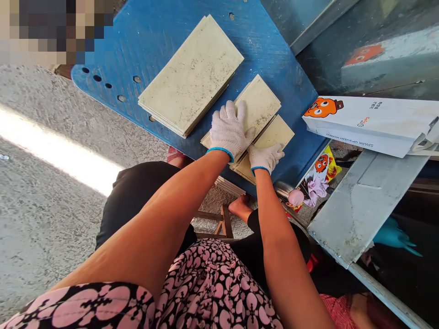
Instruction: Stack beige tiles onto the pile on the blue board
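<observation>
Three stacks of thin cream-coloured rectangular sheets lie on a blue tabletop (264,41). The largest stack (192,75), speckled with dark marks, sits apart on the far left side. My left hand (228,130), in a white knit glove with a blue cuff, rests on the middle stack (262,100) with its fingers stretched out. My right hand (266,156), gloved the same way, lies on the nearest stack (274,132), thumb toward my left hand and fingers extended toward the right edge. Both hands partly cover the sheets beneath them.
A white paper bag (370,121) with an orange cartoon stands right of the table, near a grey metal ledge (373,196). Below are a metal flask (286,192) and a pink cloth (316,189). A blurred-out patch hides the upper left. A wooden stool (224,221) stands below.
</observation>
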Motion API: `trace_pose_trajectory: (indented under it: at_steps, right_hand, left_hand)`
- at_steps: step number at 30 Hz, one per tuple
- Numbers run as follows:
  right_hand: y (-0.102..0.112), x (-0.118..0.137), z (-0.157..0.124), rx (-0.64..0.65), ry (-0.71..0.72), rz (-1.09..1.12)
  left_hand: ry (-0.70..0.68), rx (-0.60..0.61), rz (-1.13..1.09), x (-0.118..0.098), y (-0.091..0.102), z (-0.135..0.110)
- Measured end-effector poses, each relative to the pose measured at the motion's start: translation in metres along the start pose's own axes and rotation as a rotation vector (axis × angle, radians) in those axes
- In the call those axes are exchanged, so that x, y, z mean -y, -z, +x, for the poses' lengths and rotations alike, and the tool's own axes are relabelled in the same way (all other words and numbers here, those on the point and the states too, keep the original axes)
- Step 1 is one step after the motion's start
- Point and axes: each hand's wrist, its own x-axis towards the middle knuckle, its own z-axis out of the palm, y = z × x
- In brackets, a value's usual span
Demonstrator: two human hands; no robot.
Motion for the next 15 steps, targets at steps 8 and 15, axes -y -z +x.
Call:
trace_pose_trajectory:
  at_steps: [8,15]
  right_hand:
    - [-0.006,0.004,-0.001,-0.101,-0.016,0.01]
    - [0.018,-0.05,-0.017,-0.107,0.228,0.101]
  left_hand:
    - [-0.009,-0.023,0.063,0.0,-0.004,-0.001]
    - [-0.007,0.021,0.032,-0.001,0.0,-0.002]
